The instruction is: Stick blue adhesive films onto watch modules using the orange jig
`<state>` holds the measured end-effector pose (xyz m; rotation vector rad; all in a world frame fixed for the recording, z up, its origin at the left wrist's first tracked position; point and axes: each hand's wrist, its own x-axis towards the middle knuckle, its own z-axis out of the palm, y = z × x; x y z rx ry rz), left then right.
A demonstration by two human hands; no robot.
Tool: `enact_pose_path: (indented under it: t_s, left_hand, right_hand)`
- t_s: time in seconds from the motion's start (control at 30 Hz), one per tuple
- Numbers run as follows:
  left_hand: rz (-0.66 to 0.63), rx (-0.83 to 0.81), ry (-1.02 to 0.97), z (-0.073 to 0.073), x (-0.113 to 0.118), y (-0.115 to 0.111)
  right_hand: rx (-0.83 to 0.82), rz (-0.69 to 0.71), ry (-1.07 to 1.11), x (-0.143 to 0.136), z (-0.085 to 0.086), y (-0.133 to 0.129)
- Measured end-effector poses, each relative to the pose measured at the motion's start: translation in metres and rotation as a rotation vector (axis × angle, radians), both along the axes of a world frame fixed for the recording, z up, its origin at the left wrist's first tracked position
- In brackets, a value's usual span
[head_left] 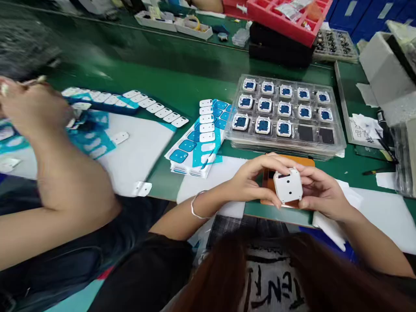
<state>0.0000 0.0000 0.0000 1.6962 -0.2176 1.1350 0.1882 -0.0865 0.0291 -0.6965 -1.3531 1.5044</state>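
A white square case with small dark holes (288, 186) is held up between both hands near the table's front edge. My left hand (260, 177) grips its left side, fingers along the top and thumb low. My right hand (320, 190) pinches its right side. Beneath the hands lies an orange pad (305, 161), partly covered by them. Behind it, a clear plastic tray (336, 125) holds rows of white cases with blue inserts; two slots at the front right show dark squares. Left of the tray is a stack of blue-and-white sticker sheets (190, 149).
At the left, a co-worker's hand and arm (42, 108) reach over the table beside blue film and white label strips (156, 107). A red compartment box (286, 21) stands at the back. White foam (386, 65), papers and a pen are at the right.
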Motion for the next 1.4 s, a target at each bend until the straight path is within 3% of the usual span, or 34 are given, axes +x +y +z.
enact_pose_path:
  t_s: [0.17, 0.27, 0.43, 0.5, 0.6, 0.93, 1.23, 1.4]
  left_hand:
    - [0.049, 0.005, 0.038, 0.001, 0.001, 0.000]
    - [0.074, -0.003, 0.058, 0.001, 0.000, 0.000]
    - [0.115, -0.019, 0.107, 0.003, 0.000, -0.002]
    - [0.152, 0.028, 0.128, 0.005, 0.000, -0.002]
    - [0.199, 0.066, 0.158, 0.006, -0.001, -0.003]
    - [0.255, 0.043, 0.226, 0.003, -0.001, -0.005]
    - [0.321, 0.169, 0.324, 0.001, 0.000, -0.006]
    - [0.333, 0.229, 0.326, -0.002, 0.000, -0.007]
  right_hand:
    - [0.034, -0.031, -0.058, -0.001, 0.000, -0.004]
    - [0.141, -0.169, -0.155, -0.001, -0.001, -0.004]
    - [0.750, -0.584, -0.566, 0.002, 0.003, -0.004]
    - [0.946, -0.633, -0.734, 0.003, 0.005, -0.003]
    - [1.056, -0.642, -0.844, 0.003, 0.007, -0.002]
    - [1.053, -0.613, -0.890, -0.002, 0.008, -0.004]
    - [0.787, -0.434, -0.810, 0.005, 0.010, -0.001]
    - [0.773, -0.381, -0.788, 0.009, 0.009, 0.003]
